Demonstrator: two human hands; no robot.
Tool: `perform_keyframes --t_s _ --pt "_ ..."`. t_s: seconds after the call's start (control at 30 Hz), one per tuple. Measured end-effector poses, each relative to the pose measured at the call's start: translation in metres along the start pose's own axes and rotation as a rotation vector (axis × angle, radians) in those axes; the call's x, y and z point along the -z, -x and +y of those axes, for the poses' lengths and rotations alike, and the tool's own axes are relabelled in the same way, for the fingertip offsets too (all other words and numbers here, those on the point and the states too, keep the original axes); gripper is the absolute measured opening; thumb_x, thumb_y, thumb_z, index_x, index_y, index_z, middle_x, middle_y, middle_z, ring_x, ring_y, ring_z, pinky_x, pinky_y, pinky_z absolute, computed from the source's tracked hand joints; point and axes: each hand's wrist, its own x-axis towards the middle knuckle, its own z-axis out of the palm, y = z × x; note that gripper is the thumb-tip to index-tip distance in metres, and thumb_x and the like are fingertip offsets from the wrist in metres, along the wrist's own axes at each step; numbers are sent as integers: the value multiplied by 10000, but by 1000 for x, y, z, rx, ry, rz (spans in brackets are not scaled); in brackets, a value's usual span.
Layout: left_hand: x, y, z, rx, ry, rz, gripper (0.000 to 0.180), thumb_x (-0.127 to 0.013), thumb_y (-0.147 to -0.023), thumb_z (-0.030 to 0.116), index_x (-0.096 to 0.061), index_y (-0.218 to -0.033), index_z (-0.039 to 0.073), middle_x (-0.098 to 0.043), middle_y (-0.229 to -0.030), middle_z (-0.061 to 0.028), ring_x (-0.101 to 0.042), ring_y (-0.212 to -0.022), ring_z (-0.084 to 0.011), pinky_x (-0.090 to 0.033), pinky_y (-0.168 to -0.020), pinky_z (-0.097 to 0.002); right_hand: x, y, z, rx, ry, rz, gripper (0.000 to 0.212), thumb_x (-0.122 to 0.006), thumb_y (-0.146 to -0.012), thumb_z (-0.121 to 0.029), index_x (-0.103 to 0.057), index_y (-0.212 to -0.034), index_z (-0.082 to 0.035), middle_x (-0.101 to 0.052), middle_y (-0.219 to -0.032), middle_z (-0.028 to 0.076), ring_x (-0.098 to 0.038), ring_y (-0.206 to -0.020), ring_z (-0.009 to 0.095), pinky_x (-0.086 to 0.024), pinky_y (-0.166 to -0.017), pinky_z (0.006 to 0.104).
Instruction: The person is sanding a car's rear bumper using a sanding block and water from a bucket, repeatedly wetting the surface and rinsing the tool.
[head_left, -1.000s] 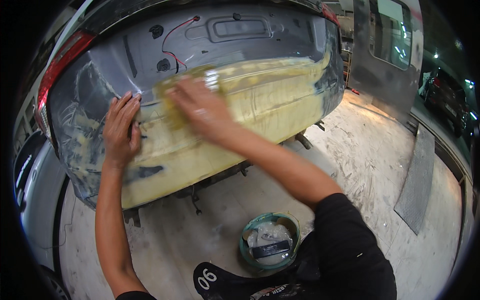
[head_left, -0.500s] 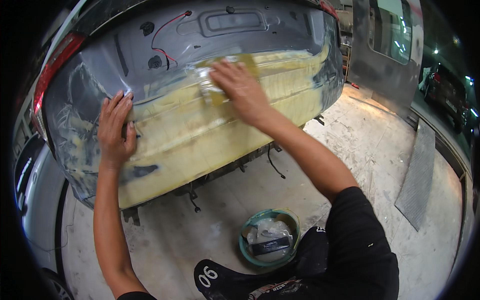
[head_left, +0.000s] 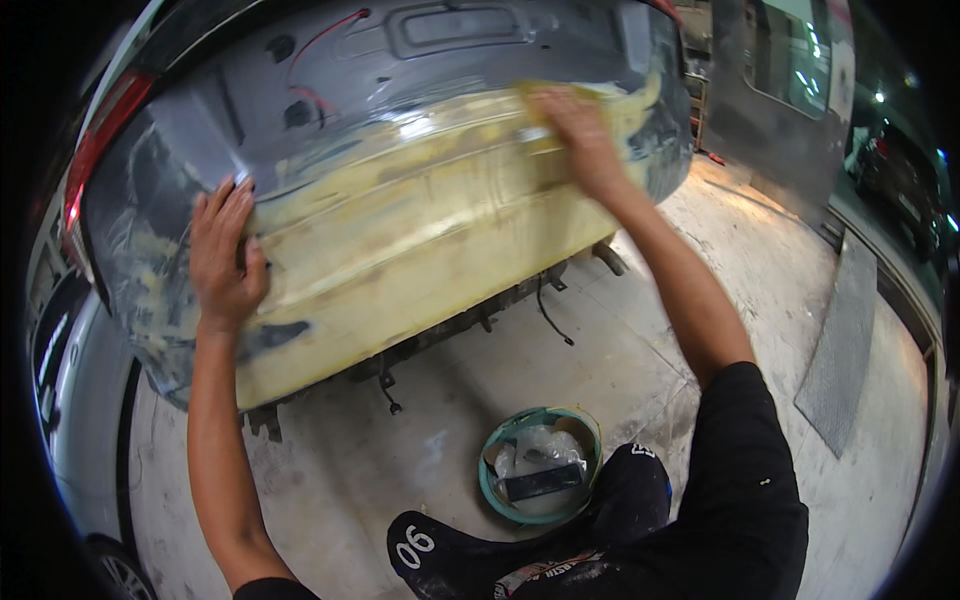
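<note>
The rear panel of a car [head_left: 300, 70] spans the upper view, dark grey above, with a broad pale-yellow filler coat [head_left: 420, 235] across its lower part. On the right of that coat, my right hand [head_left: 588, 145] presses a flat yellow sheet [head_left: 535, 108] against the surface. Motion blurs the hand and sheet, and whether the sheet is cloth or abrasive paper I cannot tell. My left hand [head_left: 226, 265] rests against the panel's left side, fingers extended and thumb apart, holding nothing.
A teal bucket [head_left: 485, 480] with clear plastic and a dark block [head_left: 543, 484] stands on the floor below the panel. Brackets and a loose cable [head_left: 545, 310] hang underneath. A silver car [head_left: 85, 410] is at left; a grey strip [head_left: 845, 350] lies at right.
My right hand has slid the yellow sheet rightward and slightly up across the filler coat. My left hand stays on the panel's left side. The view has shifted slightly.
</note>
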Motion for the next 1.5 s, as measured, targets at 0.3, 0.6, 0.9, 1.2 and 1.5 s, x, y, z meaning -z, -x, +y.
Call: perform_keyframes --t_s 0.3,0.6,0.9,1.2,1.5 --pt "-2 5 4 70 23 50 568 -512 -797 -32 -523 -1363 8 -602 -1374 -138 -505 -1356 -345 -326 -1172 -507 -56 -55 -179 130 -321 130 426 -534 -918 -73 -581 -1340 -104 -568 -1413 151 -494 -1343 381 -338 -1148 533" --pt "4 14 2 110 85 118 584 -510 -810 -55 -473 -1391 -1 -581 -1402 -146 -492 -1366 -348 -327 -1172 -513 -11 -51 -104 193 -158 -67 594 -519 -821 113 -549 -1377 -93 -572 -1406 150 -490 -1358 343 -384 -1121 480" --pt "-6 14 6 150 97 167 605 -519 -804 -37 -473 -1404 26 -571 -1411 -119 -500 -1360 -327 -362 -1158 -490 -51 -73 -201 153 -267 -65 468 -528 -897 -59 -560 -1364 -52 -524 -1444 192 -449 -1386 378 -319 -1175 493" --pt "8 16 0 133 22 132 601 -511 -796 -56 -489 -1392 15 -566 -1424 -117 -484 -1376 -330 -354 -1157 -505 -17 -54 -111 135 -138 -54 525 -506 -896 21 -553 -1398 -128 -515 -1483 114 -412 -1428 341 -331 -1168 494" --pt "-2 13 8 88 -173 -51 527 -521 -842 111 -553 -1367 85 -488 -1509 -90 -386 -1449 -306 -266 -1195 -493 24 105 -69 -122 -150 -70 543 -500 -844 95 -576 -1363 -43 -548 -1433 184 -498 -1331 382 -364 -1114 481"
